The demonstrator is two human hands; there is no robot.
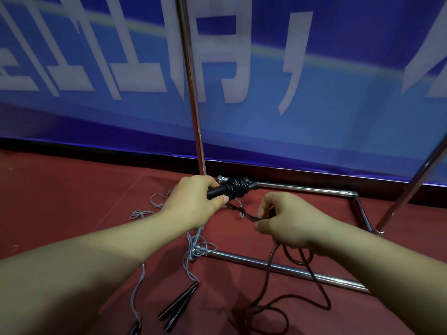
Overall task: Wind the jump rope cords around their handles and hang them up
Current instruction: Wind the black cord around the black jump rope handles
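Note:
My left hand point(193, 201) grips the black jump rope handles point(232, 188), held together sideways, with several turns of dark cord wound around their middle. My right hand point(283, 221) pinches the dark cord point(244, 212) a short way below the handles. The rest of that cord point(268, 274) hangs from my right hand and loops on the red floor. A second rope with a grey cord point(196, 240) lies tangled on the floor, its thin black handles point(179, 303) lying below my left forearm.
A chrome rack stands in front of me: its upright pole point(193, 93) rises behind my left hand, its base bars point(278, 267) lie on the red floor point(72, 201), and a slanted pole point(411, 189) is at the right. A blue banner point(338, 117) with white characters covers the wall.

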